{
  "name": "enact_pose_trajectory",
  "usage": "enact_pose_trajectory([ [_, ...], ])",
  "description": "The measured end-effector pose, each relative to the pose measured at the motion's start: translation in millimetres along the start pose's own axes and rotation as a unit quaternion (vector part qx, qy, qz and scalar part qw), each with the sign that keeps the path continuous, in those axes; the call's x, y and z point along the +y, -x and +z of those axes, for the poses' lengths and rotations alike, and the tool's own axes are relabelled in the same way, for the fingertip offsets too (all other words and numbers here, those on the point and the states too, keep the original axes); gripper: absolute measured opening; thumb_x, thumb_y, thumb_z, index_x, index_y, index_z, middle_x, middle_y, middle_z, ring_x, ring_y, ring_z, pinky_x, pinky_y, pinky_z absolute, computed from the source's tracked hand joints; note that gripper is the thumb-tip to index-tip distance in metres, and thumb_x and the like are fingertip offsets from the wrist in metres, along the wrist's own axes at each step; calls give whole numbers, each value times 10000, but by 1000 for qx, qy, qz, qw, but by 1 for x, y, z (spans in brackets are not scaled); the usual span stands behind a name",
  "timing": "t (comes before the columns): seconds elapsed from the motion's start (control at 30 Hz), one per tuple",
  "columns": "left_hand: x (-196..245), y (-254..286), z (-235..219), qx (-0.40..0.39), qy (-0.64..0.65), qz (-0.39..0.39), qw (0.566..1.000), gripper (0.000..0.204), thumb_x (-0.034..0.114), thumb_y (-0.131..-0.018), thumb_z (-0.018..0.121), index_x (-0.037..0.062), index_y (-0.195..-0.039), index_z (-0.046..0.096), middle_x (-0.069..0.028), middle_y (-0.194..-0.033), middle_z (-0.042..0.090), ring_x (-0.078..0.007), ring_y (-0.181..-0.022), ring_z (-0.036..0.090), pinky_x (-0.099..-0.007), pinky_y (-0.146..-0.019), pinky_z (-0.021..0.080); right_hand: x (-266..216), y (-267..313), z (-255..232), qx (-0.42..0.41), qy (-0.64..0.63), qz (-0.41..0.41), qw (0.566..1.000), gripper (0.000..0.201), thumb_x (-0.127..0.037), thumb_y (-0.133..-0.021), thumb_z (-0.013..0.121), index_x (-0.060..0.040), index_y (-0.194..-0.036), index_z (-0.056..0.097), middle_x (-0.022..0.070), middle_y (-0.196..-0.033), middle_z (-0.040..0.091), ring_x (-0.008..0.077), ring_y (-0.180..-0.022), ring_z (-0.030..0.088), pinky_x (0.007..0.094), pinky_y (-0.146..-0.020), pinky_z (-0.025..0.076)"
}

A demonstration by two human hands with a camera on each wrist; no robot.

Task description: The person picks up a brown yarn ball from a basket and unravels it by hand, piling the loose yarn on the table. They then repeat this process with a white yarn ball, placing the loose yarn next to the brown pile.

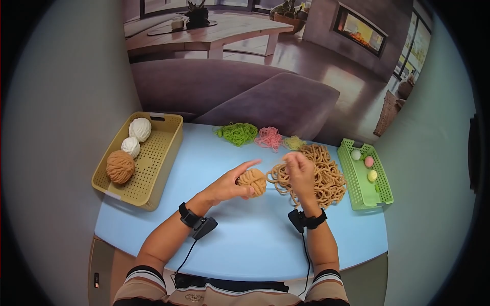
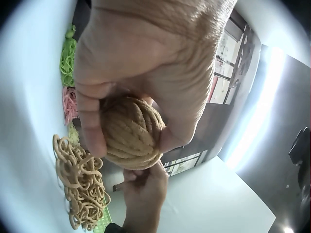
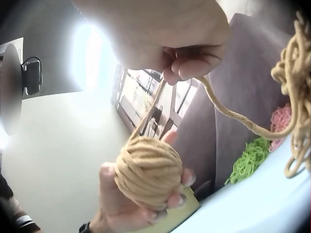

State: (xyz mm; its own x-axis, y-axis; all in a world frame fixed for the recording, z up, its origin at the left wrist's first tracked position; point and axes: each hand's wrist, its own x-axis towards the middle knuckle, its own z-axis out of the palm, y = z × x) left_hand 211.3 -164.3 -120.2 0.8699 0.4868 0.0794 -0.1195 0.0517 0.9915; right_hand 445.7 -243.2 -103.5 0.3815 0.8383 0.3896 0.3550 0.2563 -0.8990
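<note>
A tan ball of thick yarn [image 1: 252,182] sits in my left hand [image 1: 228,183], gripped between thumb and fingers above the table. In the right wrist view the wound strands of the ball [image 3: 148,170] cross one another. My right hand [image 1: 301,176] pinches the yarn strand [image 3: 148,111] that runs up from the ball; past the fingers, the strand droops toward the loose tan yarn pile [image 1: 326,178]. This pile lies on the table below and right of my right hand, in tangled loops.
An olive basket [image 1: 171,148] at left holds two white yarn balls [image 1: 139,129] and a brown one [image 1: 120,167]. A green basket [image 1: 357,191] at right holds several small balls. Green [image 1: 237,133], pink [image 1: 269,138] and yellow-green yarn [image 1: 294,143] lie along the table's back edge.
</note>
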Motion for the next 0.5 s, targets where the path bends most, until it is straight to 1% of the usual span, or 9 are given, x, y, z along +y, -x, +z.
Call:
enact_pose_trajectory([
  [0.1,0,-3,-3,114,40,-9,993,760,273,-889,725,96,-1533,363,-108,-1280,600,-194,-1086,644,-331,-839,584,-14,-7,-25,74,-25,-55,995,222,-201,-1038,590,-5,-988,680,-46,-673,540,34,-582,455,210,-518,361],
  [0.2,-15,-7,-17,165,121,5,979,660,282,-921,678,91,-1480,383,-132,-1278,600,-239,-1062,676,-343,-835,603,-34,-11,-43,116,-60,-57,990,215,-203,-1046,579,-16,-993,671,-56,-674,522,15,-560,432,190,-485,338],
  [0.3,-13,-8,-22,173,244,52,953,562,290,-951,610,94,-1430,390,-148,-1254,608,-269,-1027,694,-343,-825,607,-21,-20,-60,147,-58,-75,985,213,-210,-1051,572,-33,-984,670,-62,-665,501,3,-533,404,176,-456,315],
  [0.33,-13,-7,-24,160,236,63,957,557,283,-950,598,92,-1429,387,-148,-1252,606,-274,-1027,694,-347,-825,607,-14,-24,-64,157,-44,-83,983,216,-220,-1052,571,-39,-988,670,-63,-668,494,4,-520,388,179,-444,309],
  [0.4,-12,-6,-26,133,220,84,963,548,271,-948,572,88,-1427,379,-149,-1249,604,-283,-1026,695,-355,-824,608,1,-32,-75,214,-49,-50,974,213,-224,-1051,572,-46,-990,672,-64,-675,492,3,-521,383,178,-439,303],
  [0.47,-15,-7,-26,104,204,85,970,575,253,-930,575,87,-1441,371,-146,-1256,600,-274,-1037,690,-362,-824,607,5,-36,-90,259,-64,-20,964,210,-228,-1048,576,-53,-988,677,-65,-687,490,3,-525,387,178,-436,303],
  [0.5,-15,-7,-26,90,196,87,973,588,243,-921,576,86,-1448,367,-145,-1260,599,-269,-1043,688,-366,-824,606,7,-38,-95,278,-64,-28,958,210,-226,-1047,577,-53,-984,677,-65,-684,487,4,-523,386,177,-434,300],
])
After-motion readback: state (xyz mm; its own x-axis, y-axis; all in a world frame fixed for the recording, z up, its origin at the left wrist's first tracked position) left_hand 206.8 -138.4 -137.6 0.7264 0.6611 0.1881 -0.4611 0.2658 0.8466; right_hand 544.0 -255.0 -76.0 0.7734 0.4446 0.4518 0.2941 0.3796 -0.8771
